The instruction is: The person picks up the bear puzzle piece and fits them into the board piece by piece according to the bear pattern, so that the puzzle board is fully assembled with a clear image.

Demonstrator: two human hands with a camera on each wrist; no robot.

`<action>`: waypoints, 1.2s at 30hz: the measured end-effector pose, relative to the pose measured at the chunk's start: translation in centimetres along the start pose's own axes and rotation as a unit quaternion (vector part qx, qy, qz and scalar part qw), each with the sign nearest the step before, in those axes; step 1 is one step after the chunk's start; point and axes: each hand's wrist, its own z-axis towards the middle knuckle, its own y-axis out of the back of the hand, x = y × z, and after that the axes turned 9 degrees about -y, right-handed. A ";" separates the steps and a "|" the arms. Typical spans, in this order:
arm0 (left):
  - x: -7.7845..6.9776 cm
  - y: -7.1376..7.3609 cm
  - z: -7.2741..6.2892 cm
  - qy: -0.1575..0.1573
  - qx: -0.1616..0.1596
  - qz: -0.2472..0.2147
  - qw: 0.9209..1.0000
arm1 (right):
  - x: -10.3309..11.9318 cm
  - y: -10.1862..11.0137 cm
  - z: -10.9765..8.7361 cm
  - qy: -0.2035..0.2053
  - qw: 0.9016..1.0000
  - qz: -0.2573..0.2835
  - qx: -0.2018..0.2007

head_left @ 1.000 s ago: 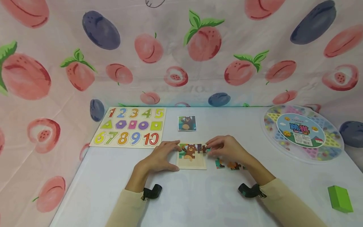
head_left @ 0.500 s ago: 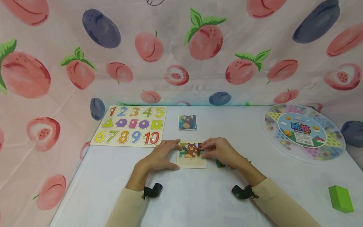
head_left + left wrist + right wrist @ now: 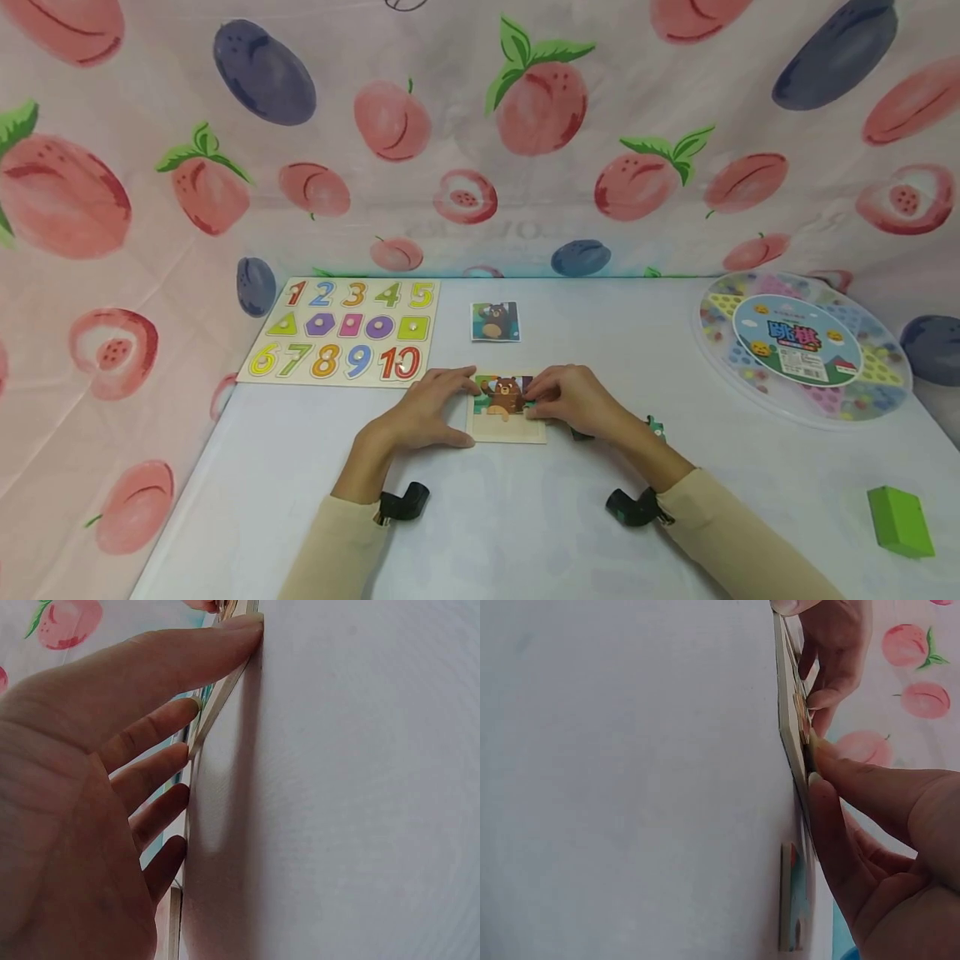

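A small wooden jigsaw tray [image 3: 506, 432] lies in the middle of the table. Its upper part is filled with pieces showing a brown bear [image 3: 506, 393]; its lower part is bare wood. My left hand [image 3: 420, 414] rests against the tray's left side, thumb at the near corner and fingertips by the far corner. At the right side, my right hand [image 3: 576, 402] pinches a jigsaw piece [image 3: 808, 757] between thumb and index finger, down at the tray surface. Most of that piece is hidden by the fingers. Loose jigsaw pieces [image 3: 655, 427] lie partly hidden under the right forearm.
Behind the tray lies a square bear picture card [image 3: 495, 322]. A number-and-shape puzzle board [image 3: 341, 333] is at the back left. The round Chinese checkers set [image 3: 802, 346] sits back right, and a green block [image 3: 900, 522] stands front right. A fruit-print cloth hangs behind.
My right hand has moved left with the jigsaw piece, from beyond the tray's right edge onto the tray. The bear picture looks more joined up there. My left hand has stayed in place.
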 end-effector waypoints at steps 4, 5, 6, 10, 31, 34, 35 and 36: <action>0.0 0.0 0.0 0.003 -0.001 -0.001 1.000 | 0.2 0.1 0.0 0.002 1.000 0.002 0.003; 0.0 -0.1 0.0 0.003 -0.002 -0.002 1.000 | 0.2 0.1 0.1 0.002 1.000 0.001 0.004; 0.0 -0.1 0.0 0.003 -0.002 -0.002 1.000 | 0.3 0.2 0.1 0.003 1.000 -0.001 0.007; -0.1 -0.1 0.1 0.006 -0.003 0.001 1.000 | 0.6 0.4 0.2 -0.010 1.000 -0.001 0.027; 0.0 0.0 0.1 0.002 -0.001 0.005 1.000 | 0.5 0.4 0.5 -0.038 0.998 -0.045 0.013; 0.0 0.0 0.1 0.002 -0.001 0.004 1.000 | 0.4 0.6 0.5 -0.038 0.998 -0.040 0.019; 0.0 0.0 0.1 0.002 -0.002 0.003 1.000 | 0.4 0.6 0.5 -0.040 0.998 -0.039 0.021; 0.0 0.0 0.1 0.002 -0.001 0.003 1.000 | 0.3 0.6 0.5 -0.042 0.998 -0.036 0.022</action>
